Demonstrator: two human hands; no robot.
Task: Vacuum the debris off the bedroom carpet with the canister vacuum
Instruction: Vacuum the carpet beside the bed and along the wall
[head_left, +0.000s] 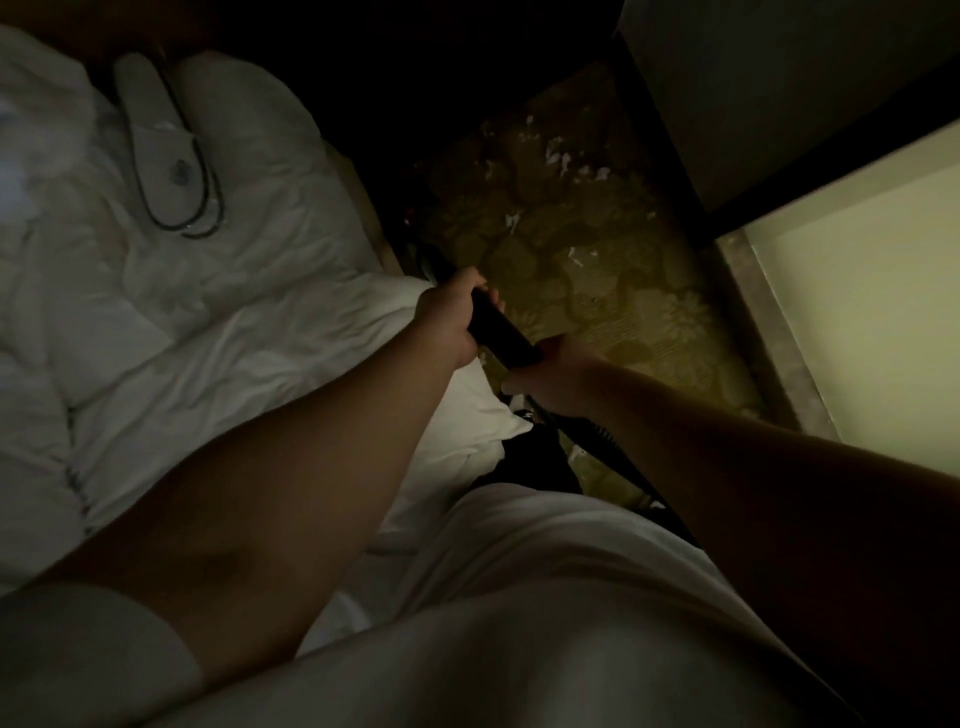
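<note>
In dim light I hold the black vacuum wand (501, 330) with both hands. My left hand (451, 319) grips its upper part, and my right hand (553, 374) grips the lower end, where a ribbed black hose (605, 441) trails back toward my body. The wand runs forward into the dark gap beside the bed; its nozzle is hidden in shadow. White scraps of debris (558, 150) lie scattered over the patterned yellow-brown carpet (623, 312) ahead of the hands. The canister is out of view.
A bed with a crumpled white duvet (208, 312) fills the left side, with a white slipper (156, 150) lying on it. A pale wall and baseboard (769, 322) bound the carpet strip on the right. Dark furniture (665, 135) stands at the far end.
</note>
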